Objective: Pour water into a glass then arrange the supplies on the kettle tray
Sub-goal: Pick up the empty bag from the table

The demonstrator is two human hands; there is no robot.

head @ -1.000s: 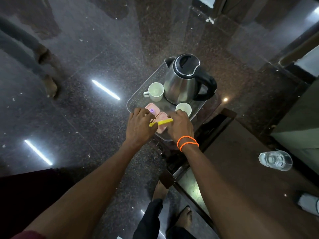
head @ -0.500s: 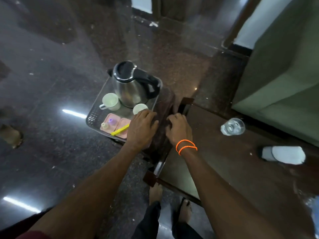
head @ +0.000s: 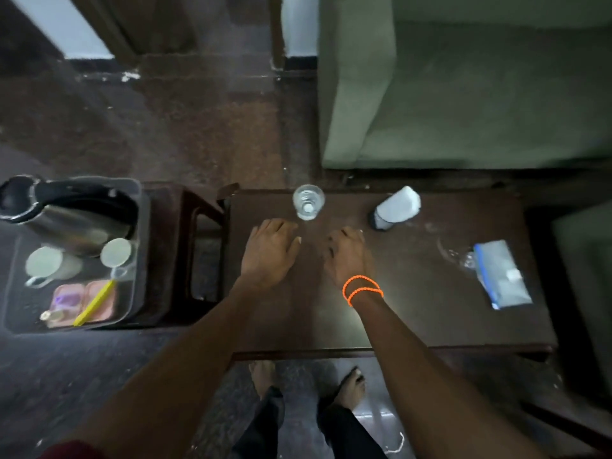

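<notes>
— Where are the hands just now?

— Both over the dark wooden table (head: 414,319), palms down. The left hand (head: 269,251) has its fingers loosely spread and holds nothing. The right hand (head: 346,256), with two orange bands (head: 362,290) on the wrist, has its fingers curled a little downward, also holding nothing. Whether either one is actually touching the wood, I can't tell; the picture is blurred.

— And the glass?

— The glass (head: 308,202) stands upright at the far edge of the table, just beyond the two hands and between them, with water in it. Neither hand is on it.

— What else is on that table?

— A white bottle (head: 395,208) leaning near the far edge, to the right of the glass, and a blue-and-grey packet (head: 501,276) lying flat towards the right edge.

— The tray?

— The kettle tray (head: 140,233) sits on a low stand to the left of the table, well apart from the hands. The steel kettle (head: 66,217) takes up its far end. Next to it are two pale cups (head: 44,263), one by the tray's right wall. At the near end lie pink sachets (head: 68,298) with a yellow stick (head: 94,303) slanting across them.
</notes>
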